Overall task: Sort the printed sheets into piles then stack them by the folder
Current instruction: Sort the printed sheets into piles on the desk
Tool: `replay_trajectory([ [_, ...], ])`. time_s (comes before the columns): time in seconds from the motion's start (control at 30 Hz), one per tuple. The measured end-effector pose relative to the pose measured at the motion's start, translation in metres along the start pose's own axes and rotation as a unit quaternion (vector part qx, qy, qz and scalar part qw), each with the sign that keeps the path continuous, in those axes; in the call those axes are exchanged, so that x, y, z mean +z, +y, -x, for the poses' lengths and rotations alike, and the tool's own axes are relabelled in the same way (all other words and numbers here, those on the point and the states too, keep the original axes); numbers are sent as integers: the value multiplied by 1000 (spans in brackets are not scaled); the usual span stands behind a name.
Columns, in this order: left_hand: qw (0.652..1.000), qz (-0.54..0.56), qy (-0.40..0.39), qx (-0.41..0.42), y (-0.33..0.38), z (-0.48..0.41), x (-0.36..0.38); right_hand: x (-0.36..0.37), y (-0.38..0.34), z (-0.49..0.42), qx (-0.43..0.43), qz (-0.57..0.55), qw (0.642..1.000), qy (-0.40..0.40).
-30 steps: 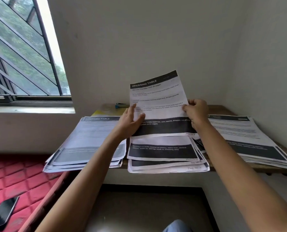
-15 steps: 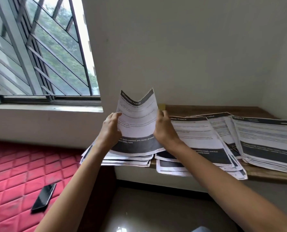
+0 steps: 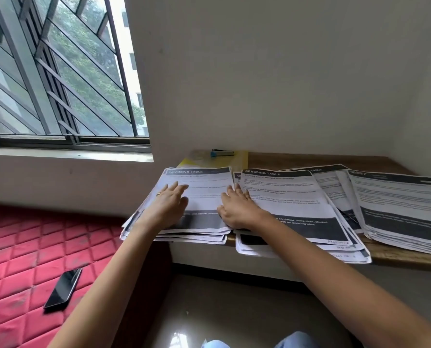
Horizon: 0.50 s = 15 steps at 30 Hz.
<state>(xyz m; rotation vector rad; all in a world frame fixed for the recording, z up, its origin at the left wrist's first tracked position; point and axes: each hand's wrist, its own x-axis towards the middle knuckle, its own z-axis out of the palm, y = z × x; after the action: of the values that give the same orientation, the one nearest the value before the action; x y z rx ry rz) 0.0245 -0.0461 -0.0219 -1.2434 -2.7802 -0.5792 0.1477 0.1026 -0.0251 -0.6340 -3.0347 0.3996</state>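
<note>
Three piles of printed sheets lie along a wooden shelf [image 3: 317, 159]. The left pile [image 3: 204, 184] has a "DRESSING TABLE" sheet on top. My left hand [image 3: 169, 204] lies flat on its left half with straight fingers. My right hand [image 3: 237, 207] rests flat at that sheet's right edge, partly over the middle pile [image 3: 292, 197]. The right pile [image 3: 397, 204] lies untouched. A yellow folder [image 3: 239, 159] shows behind the left pile, mostly hidden by it.
A blue stapler [image 3: 222, 153] sits on the folder by the wall. A black phone [image 3: 63, 287] lies on the red quilted mattress [image 3: 21, 247] at the lower left. A barred window [image 3: 53, 71] fills the upper left. The piles overhang the shelf's front edge.
The sheet I held up in both hands now lies flat on top of the left pile. Both hands have let go of it and lie flat on the paper.
</note>
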Motion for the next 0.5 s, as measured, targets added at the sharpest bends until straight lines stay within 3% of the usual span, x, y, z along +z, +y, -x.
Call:
replay_trajectory([
  [0.13, 997, -12, -75, 6, 9, -1, 17, 7, 4, 2, 4, -5, 1000, -18],
  [0.33, 994, -63, -91, 10, 12, -3, 19, 9, 4, 4, 7, -17, 1000, 1],
  [0.5, 994, -55, -95, 13, 13, -13, 16, -6, 6, 11, -6, -130, 991, 42],
])
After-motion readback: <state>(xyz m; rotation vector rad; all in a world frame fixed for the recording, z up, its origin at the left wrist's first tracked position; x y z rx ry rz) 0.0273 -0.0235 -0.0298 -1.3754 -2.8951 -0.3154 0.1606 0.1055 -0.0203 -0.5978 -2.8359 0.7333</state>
